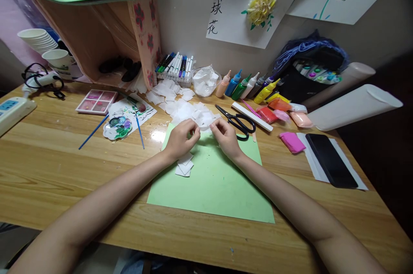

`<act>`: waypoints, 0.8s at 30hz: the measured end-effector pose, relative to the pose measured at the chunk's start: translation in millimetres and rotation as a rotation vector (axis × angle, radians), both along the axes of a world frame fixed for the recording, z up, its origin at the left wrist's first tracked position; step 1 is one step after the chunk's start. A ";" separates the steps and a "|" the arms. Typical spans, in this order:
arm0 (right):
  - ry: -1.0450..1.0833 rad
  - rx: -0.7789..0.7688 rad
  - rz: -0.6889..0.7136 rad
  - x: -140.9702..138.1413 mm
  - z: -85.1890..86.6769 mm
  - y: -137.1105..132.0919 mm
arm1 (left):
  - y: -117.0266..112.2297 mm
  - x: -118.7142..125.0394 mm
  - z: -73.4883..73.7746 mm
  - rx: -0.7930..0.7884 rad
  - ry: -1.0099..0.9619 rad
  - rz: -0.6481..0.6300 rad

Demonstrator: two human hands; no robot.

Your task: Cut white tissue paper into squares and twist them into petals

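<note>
My left hand (183,138) and my right hand (225,138) are raised over the upper part of a green sheet of paper (213,188). Both have their fingers closed in a pinch. A thin white piece of tissue paper (205,127) spans the gap between the fingertips; its edges blend into the loose tissue pieces (180,108) heaped behind. Below my left wrist, a few small white paper squares (184,167) overlap on the green sheet. Black-handled scissors (237,121) lie just beyond my right hand.
Behind the hands stand a clear bowl of white tissue (206,81), markers (176,65) and paint bottles (239,87). Left are a paint palette (118,127) and brushes (93,132). Right are clay packets (267,114), a white ruler-like bar (252,116) and a phone (331,160).
</note>
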State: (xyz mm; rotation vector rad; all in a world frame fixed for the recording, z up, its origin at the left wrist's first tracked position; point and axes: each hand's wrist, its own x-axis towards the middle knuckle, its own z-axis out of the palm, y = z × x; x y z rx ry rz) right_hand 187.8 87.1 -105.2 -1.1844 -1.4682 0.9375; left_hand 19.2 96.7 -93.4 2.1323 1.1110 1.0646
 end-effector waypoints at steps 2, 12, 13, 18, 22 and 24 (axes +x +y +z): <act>0.053 -0.017 -0.030 1.4 -1.1 2.3 | 1.0 -0.3 -0.2 -0.016 -0.034 0.048; -0.020 0.003 -0.293 8.4 -11.7 12.5 | 5.3 -1.4 -2.1 -0.094 -0.125 0.194; -0.031 0.024 -0.307 7.8 -11.1 11.7 | 5.2 -1.2 -2.0 -0.094 -0.124 0.193; -0.225 0.231 -0.217 0.5 2.2 -1.9 | 3.9 -0.9 -1.4 -0.086 -0.084 0.148; -0.422 0.363 -0.013 -5.3 9.6 -11.5 | 3.5 -1.5 -1.6 -0.092 -0.054 0.063; -0.446 0.378 0.029 -6.4 8.9 -12.5 | 3.4 -2.2 -1.9 -0.104 -0.057 -0.002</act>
